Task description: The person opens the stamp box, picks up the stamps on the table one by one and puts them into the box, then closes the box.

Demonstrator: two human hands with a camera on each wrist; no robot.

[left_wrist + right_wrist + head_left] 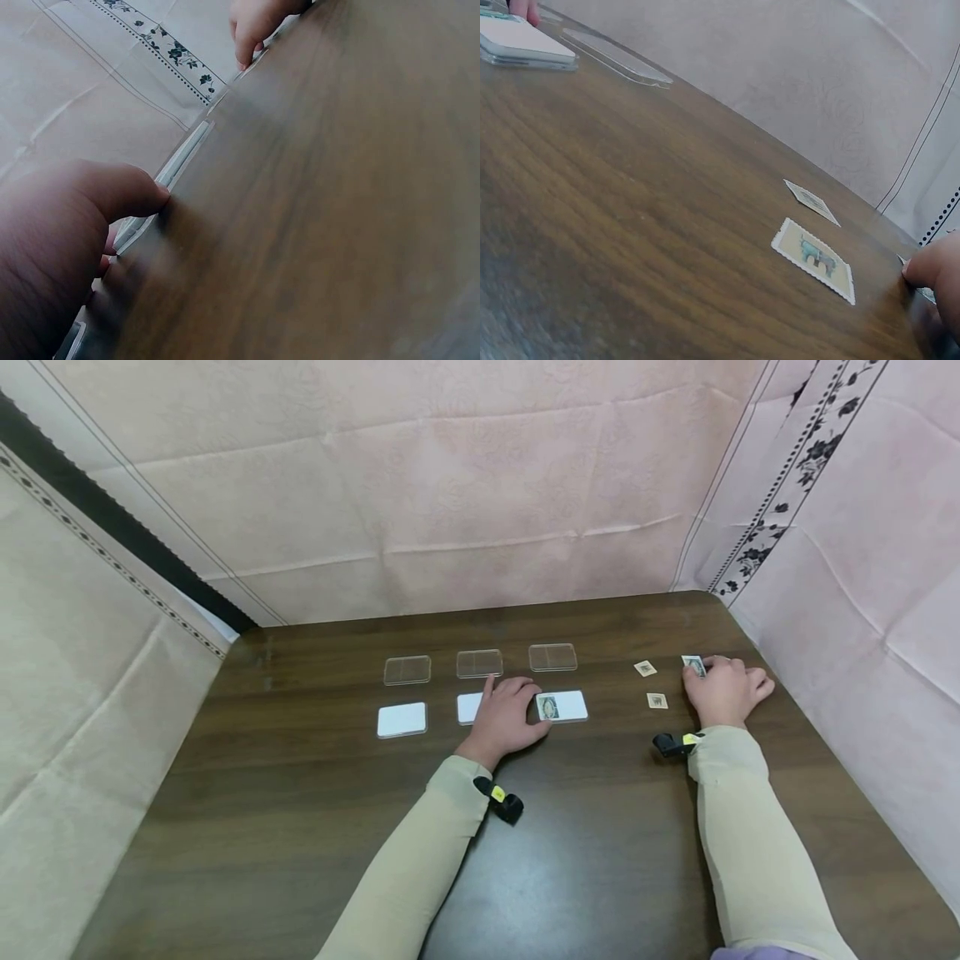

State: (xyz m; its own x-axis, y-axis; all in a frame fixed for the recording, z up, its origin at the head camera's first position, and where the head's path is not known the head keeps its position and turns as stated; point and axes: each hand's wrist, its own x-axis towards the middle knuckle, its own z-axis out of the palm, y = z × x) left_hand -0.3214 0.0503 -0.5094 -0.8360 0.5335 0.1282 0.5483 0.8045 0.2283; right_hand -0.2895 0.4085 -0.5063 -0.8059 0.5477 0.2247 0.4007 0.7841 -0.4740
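Observation:
My left hand spans the left end of a clear case holding a white card, its thumb along the near edge and fingers on the far side. On that card's left part lies a green-framed stamp. Far to the right, my right hand has thumb and fingertips at the edges of a larger bluish-green stamp, partly covered by the hand. Two small cream stamps lie left of it, a tilted one farther back and a nearer one with perforated edges.
Three clear lids, left, middle and right, form a row behind the cases. Another white-card case sits at left; a middle one is partly behind my left hand. Fabric curtains border the brown table.

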